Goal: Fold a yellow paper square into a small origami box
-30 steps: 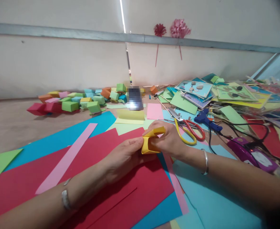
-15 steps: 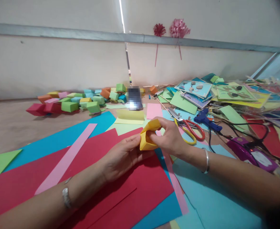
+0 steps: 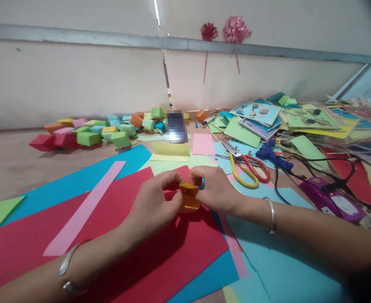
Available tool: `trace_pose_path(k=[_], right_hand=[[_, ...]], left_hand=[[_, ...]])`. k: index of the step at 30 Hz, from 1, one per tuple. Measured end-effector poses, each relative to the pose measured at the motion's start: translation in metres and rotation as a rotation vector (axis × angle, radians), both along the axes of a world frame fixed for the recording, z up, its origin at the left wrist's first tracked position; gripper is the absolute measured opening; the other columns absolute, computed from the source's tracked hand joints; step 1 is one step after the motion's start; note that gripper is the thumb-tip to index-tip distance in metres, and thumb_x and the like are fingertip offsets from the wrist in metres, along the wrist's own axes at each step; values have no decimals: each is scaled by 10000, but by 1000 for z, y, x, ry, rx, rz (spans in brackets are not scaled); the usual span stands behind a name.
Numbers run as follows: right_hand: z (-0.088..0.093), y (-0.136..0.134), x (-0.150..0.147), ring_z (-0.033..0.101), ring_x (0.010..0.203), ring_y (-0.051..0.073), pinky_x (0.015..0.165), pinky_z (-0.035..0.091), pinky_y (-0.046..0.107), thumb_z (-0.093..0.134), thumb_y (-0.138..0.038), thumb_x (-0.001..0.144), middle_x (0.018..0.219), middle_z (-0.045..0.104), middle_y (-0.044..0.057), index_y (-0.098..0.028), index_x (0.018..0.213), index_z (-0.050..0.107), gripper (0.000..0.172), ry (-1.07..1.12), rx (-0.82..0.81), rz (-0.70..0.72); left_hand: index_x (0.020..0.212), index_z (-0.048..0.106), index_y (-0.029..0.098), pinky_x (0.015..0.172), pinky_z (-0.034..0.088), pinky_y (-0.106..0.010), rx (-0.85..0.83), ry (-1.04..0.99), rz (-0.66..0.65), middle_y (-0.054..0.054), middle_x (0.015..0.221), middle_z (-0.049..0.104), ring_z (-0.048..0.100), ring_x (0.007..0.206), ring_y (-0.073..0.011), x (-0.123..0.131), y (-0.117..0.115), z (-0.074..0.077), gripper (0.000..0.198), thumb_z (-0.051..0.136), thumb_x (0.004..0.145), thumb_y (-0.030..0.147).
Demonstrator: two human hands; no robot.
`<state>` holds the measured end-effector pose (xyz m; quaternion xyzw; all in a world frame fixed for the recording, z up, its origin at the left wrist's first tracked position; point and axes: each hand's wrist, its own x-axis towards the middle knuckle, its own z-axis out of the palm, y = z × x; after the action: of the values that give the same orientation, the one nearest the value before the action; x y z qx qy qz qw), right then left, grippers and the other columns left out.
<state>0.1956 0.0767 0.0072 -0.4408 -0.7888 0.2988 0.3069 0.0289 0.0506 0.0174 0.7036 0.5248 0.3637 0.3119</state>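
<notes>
A small folded piece of yellow paper (image 3: 188, 198) sits between both my hands, just above a large red sheet (image 3: 116, 248). My left hand (image 3: 153, 206) curls round its left side with fingers bent over the top. On its right side my right hand (image 3: 215, 189) pinches it with closed fingers. Most of the paper is hidden by my fingers. A silver bangle is on each wrist.
Red-and-yellow scissors (image 3: 248, 168), a blue glue gun (image 3: 272, 153) with black cord and a purple tool (image 3: 330, 198) lie to the right. Several folded coloured paper boxes (image 3: 87, 134) lie at the back left. Cards are stacked at the back right (image 3: 267, 113). A pink strip (image 3: 84, 208) crosses blue paper.
Both hands have closed in on the yellow paper and pressed it smaller. It was open and held up before; now it sits lower, mostly covered by my fingers.
</notes>
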Motion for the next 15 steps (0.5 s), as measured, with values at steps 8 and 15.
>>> trace_pose_path(k=[8, 15], right_hand=[[2, 0, 2, 500, 659, 119, 612, 320, 237, 607, -55, 682, 686, 581, -35, -198, 681, 478, 193, -139, 0, 100], [2, 0, 3, 469, 661, 120, 598, 286, 236, 597, -47, 681, 683, 544, -33, -196, 666, 467, 198, -256, 30, 69]], left_hand=[[659, 596, 224, 573, 498, -284, 1, 112, 18, -14, 656, 694, 644, 637, -192, -4, 1, -3, 68, 529, 649, 233], [684, 706, 230, 671, 526, -336, -51, 79, -74, -47, 758, 759, 685, 748, -247, -6, 4, 5, 150, 576, 614, 204]])
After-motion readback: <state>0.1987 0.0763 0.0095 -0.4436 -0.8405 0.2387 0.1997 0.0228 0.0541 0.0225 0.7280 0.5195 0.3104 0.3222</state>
